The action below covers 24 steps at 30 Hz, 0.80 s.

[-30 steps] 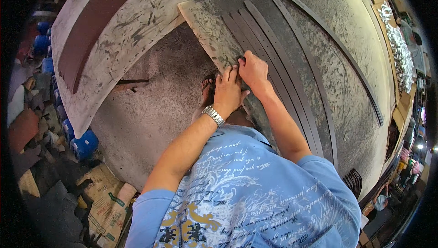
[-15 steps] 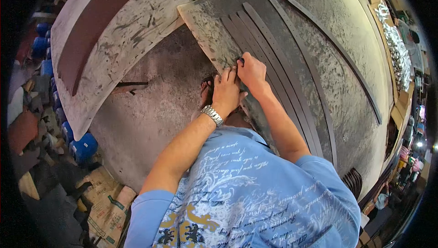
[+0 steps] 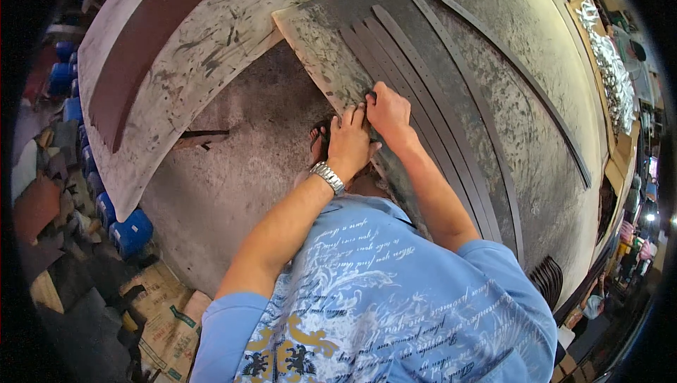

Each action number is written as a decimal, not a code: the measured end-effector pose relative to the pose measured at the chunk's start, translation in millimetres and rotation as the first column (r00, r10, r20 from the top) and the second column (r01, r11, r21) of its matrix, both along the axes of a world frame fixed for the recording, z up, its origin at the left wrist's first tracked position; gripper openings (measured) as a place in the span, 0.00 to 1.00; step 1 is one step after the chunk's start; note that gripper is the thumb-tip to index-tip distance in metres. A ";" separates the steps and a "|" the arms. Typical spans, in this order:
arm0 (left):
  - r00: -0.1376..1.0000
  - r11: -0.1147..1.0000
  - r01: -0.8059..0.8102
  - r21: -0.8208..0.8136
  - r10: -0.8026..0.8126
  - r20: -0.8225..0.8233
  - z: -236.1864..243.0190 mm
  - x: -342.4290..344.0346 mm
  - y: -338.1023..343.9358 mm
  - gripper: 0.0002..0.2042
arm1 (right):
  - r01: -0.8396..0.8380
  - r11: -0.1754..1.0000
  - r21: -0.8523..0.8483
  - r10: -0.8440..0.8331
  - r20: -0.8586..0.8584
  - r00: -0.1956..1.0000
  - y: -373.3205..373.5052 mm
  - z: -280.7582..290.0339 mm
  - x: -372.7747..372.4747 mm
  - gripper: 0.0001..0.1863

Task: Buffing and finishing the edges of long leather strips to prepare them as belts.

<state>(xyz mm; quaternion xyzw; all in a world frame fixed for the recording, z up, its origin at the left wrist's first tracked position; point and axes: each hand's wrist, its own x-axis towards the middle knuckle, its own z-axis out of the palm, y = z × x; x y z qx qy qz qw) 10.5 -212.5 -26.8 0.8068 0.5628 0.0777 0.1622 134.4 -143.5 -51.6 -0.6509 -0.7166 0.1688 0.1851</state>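
head view: two-handed work, apparently; left hand (image 3: 350,142) flat, fingers slightly spread; right hand (image 3: 389,110) curled round dark bit (image 3: 371,95) at table (image 3: 317,41) edge, straps (image 3: 458,142) beside. next calls for steady left.

Our view turns slightly: the upper tips of the dark strips (image 3: 466,75) now sit a little lower and farther left, while the lower end of the outermost strip (image 3: 526,78) shows a touch higher. We see our right hand (image 3: 389,108) shift slightly left in the picture. Another person's hand is gone from the pale board's (image 3: 204,45) upper-left edge.
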 end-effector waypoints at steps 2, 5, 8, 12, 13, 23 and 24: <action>1.000 0.999 0.013 -0.052 -0.013 0.006 3.7 1.9 -2.5 0.30 | -0.016 0.994 0.109 0.019 -0.033 0.999 7.2 1.4 -1.2 0.10; 1.000 0.998 0.005 -0.056 -0.005 -0.002 2.9 -1.5 -0.4 0.32 | 0.007 0.998 0.057 -0.005 -0.032 0.999 -3.0 1.7 -2.0 0.10; 1.000 0.999 0.020 -0.030 -0.020 0.008 3.9 1.0 -7.2 0.33 | 0.009 0.995 0.098 -0.002 -0.070 0.998 -4.3 2.4 -0.8 0.09; 1.000 0.998 0.006 -0.065 -0.007 -0.011 5.5 -1.0 -4.7 0.34 | -0.029 0.983 0.181 0.041 -0.063 0.997 2.5 -3.5 -6.0 0.10; 1.000 0.999 0.009 -0.036 -0.010 -0.016 5.9 -0.4 -7.4 0.35 | -0.030 0.981 0.190 0.043 -0.064 0.997 7.8 -2.6 -5.1 0.10; 0.989 0.998 -0.061 -0.031 0.064 0.134 0.0 -11.8 20.6 0.25 | 0.164 0.974 0.156 -0.140 -0.156 0.978 6.1 41.1 44.8 0.13; 0.976 0.981 -0.118 -0.156 0.144 0.166 2.6 -14.3 29.2 0.24 | 0.193 0.981 0.011 -0.187 -0.184 0.965 -9.3 46.8 50.0 0.12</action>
